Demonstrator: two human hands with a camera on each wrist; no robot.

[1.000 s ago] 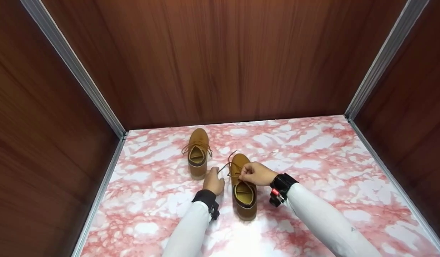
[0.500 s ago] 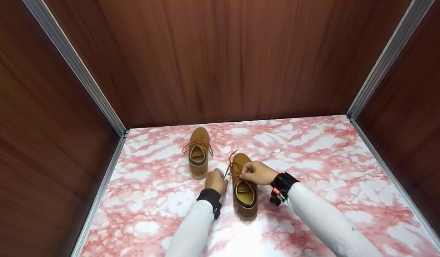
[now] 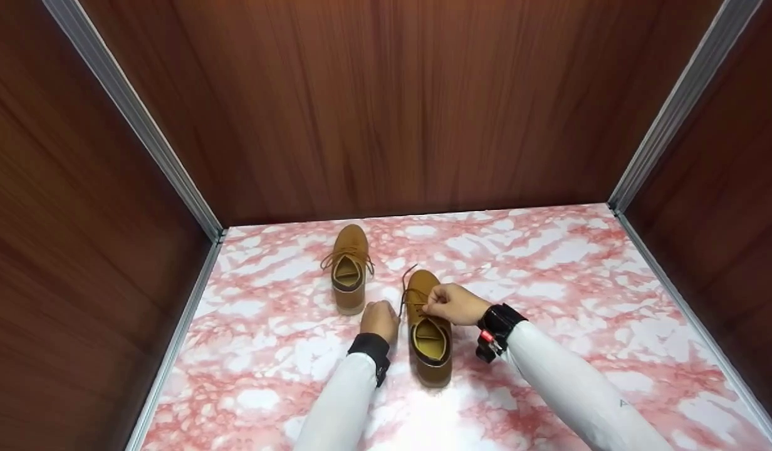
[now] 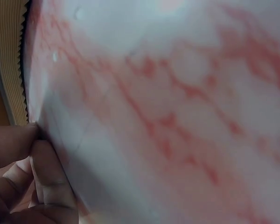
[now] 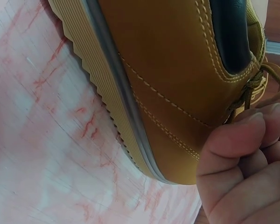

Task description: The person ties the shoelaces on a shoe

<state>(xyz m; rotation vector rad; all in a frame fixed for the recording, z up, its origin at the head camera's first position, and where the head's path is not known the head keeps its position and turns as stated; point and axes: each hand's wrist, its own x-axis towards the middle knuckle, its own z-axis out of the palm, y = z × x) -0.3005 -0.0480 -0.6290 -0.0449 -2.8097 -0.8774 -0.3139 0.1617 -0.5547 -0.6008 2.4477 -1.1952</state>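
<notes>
A tan lace-up shoe [image 3: 433, 373] stands upright in front of the person, toe pointing away. Its brown shoelace [image 3: 403, 292] loops out on the left side, with one end sticking up past the toe. My left hand [image 3: 380, 321], low beside the shoe, pinches the lace between thumb and finger; the exact contact is hard to see in the left wrist view. Over the lacing, my right hand [image 3: 458, 305] pinches lace with thumb and curled fingers. A knot [image 5: 253, 84] at the eyelets appears in the right wrist view, close to those fingers.
The matching tan shoe [image 3: 349, 294], its lace tied in a bow, stands farther back on the left. Both shoes rest on a red-and-white marbled surface [image 3: 549, 263]. Brown wood-look panels [image 3: 386, 125] with grey metal corner strips enclose the back and sides.
My left hand has drawn its fingers in around the lace and shifted slightly right, toward the shoe. The right hand stays nearly where it was, still pinching at the lacing.
</notes>
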